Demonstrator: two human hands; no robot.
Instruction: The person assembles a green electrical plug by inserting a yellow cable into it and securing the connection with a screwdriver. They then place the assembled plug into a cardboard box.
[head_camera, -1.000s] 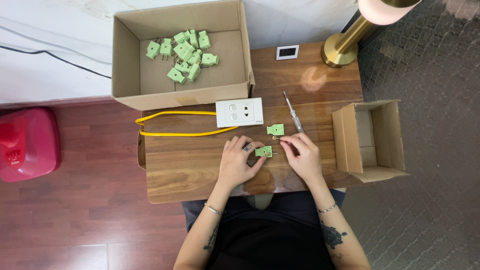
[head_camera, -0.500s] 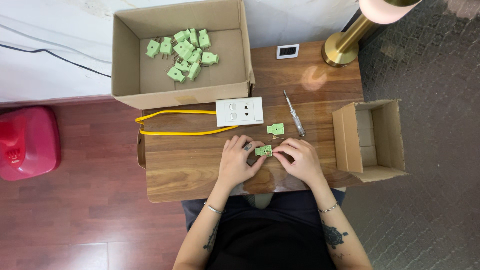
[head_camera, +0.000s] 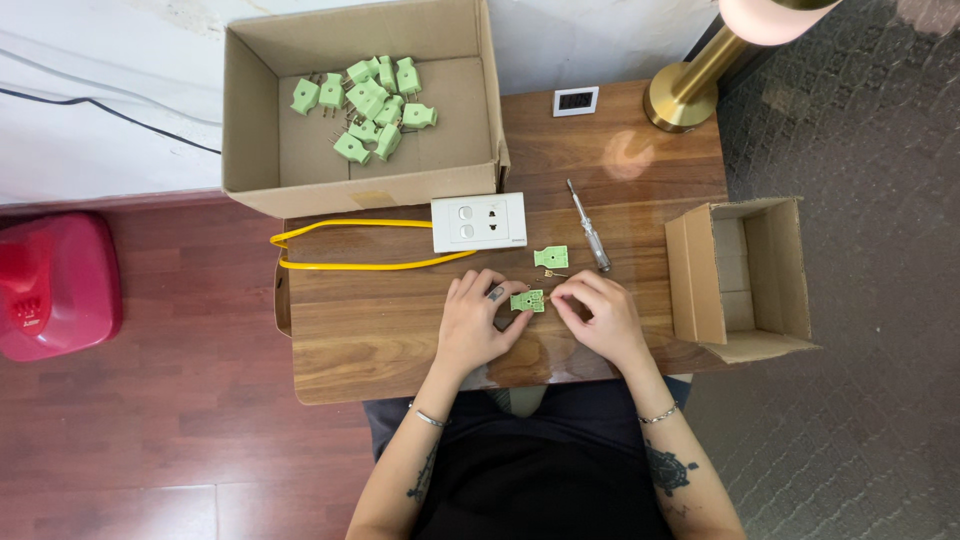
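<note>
- The left hand (head_camera: 470, 325) and the right hand (head_camera: 600, 318) meet over the front part of the wooden table (head_camera: 380, 330), with a small green plug half (head_camera: 527, 300) between them.
- The left grip is closed on the left edge of this plug half, pinched by the thumb and first fingers. The right grip touches its right edge with the fingertips nearly closed; I cannot tell if it also holds some small piece.
- Just above the hands lies a second green plug half (head_camera: 551, 256), flat on the table, with a small brass-coloured part (head_camera: 553, 273) beside it.
- A screwdriver (head_camera: 589, 225) lies near, to the right of this half, not touched.
- Behind stand a white socket plate (head_camera: 479, 221) with a yellow cable (head_camera: 350, 250), and a large cardboard box (head_camera: 250, 120) holding many green plugs (head_camera: 368, 105). A smaller cardboard box (head_camera: 700, 270) stands at the right.
- In my judgement, the step in hand is work on the opened plug body, fitting or removing its inner parts. The next move probably calls for a steady left grip and fine right fingertips, because the parts are tiny.
</note>
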